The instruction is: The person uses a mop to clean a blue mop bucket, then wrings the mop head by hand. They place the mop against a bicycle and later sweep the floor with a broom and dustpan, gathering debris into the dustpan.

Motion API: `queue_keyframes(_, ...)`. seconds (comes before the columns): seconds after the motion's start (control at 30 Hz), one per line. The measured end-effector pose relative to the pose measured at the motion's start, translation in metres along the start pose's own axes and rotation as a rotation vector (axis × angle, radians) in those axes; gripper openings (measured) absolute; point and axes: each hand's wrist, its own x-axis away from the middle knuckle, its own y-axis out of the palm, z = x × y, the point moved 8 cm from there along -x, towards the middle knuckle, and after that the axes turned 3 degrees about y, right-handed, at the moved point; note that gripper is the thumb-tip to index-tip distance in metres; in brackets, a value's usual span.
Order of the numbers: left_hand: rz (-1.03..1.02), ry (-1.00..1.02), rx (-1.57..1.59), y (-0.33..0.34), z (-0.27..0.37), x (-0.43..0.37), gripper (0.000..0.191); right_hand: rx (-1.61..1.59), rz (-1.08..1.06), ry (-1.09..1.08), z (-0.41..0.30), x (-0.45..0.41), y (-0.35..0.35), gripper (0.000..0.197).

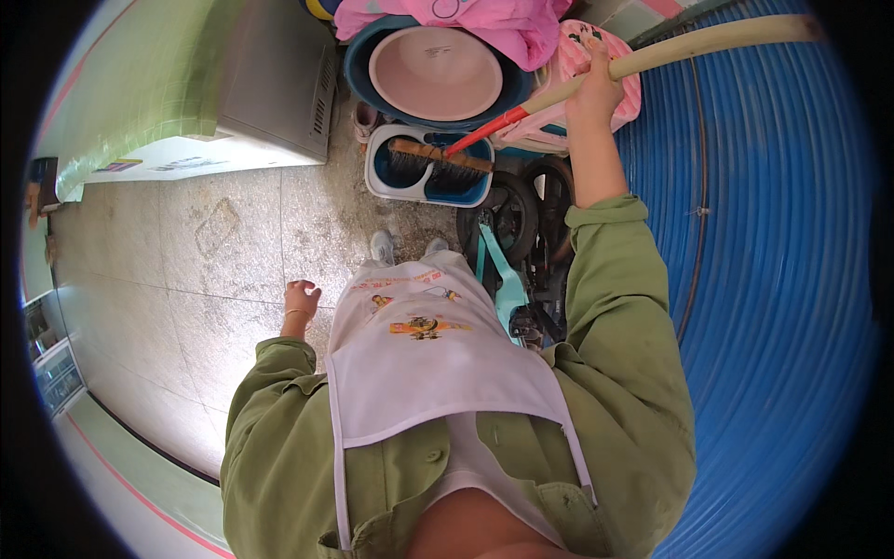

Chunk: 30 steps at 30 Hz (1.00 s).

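My right hand (pixel 596 87) grips the wooden handle (pixel 705 43) of a long broom, whose lower end is red. The broom's head, a wooden block with dark bristles (pixel 457 175), sits over a white and blue two-part mop bucket (pixel 427 194). Its bristles hang down into both compartments; whether they touch the bottom is hidden. On the other side, my left hand (pixel 302 299) hangs beside my white apron (pixel 447 377) above the floor, holding nothing, its fingers partly curled.
Behind the bucket a pink basin (pixel 436 77) rests in a larger blue basin (pixel 360 70), under pink cloth (pixel 482 21). A pink quilted-top container (pixel 621 91) stands near a blue corrugated shutter (pixel 754 265). Black wheels with a turquoise frame (pixel 506 279) crowd my right leg. A grey metal cabinet (pixel 279 77) stands left.
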Motion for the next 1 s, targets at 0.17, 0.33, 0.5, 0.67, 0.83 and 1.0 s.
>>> queue_keyframes(0.17, -0.039, -0.165, 0.139, 0.004, -0.041, 0.0, 0.024, 0.014, -0.023, 0.025, 0.024, 0.002, 0.023, 0.025)
queue_keyframes(0.33, -0.049, 0.009, 0.189, -0.001, -0.003, -0.001, 0.024, 0.364, 0.024, -0.043, 0.056, -0.058, -0.016, 0.052)
queue_keyframes(0.5, -0.081, 0.093, 0.212, -0.007, 0.004, 0.007, 0.026, 0.667, -0.058, 0.135, 0.063, -0.055, -0.008, 0.076)
queue_keyframes(0.67, -0.167, 0.051, 0.168, 0.007, -0.027, 0.004, 0.029, 0.597, -0.11, 0.044, 0.071, -0.066, 0.0, 0.059)
queue_keyframes(0.83, -0.191, -0.024, 0.301, 0.012, -0.071, 0.011, 0.03, 0.603, -0.163, 0.15, 0.114, -0.025, 0.008, 0.06)
queue_keyframes(1.0, -0.193, -0.031, 0.35, 0.009, -0.081, 0.012, 0.024, 0.67, 0.092, 0.241, 0.144, 0.006, -0.017, 0.059)
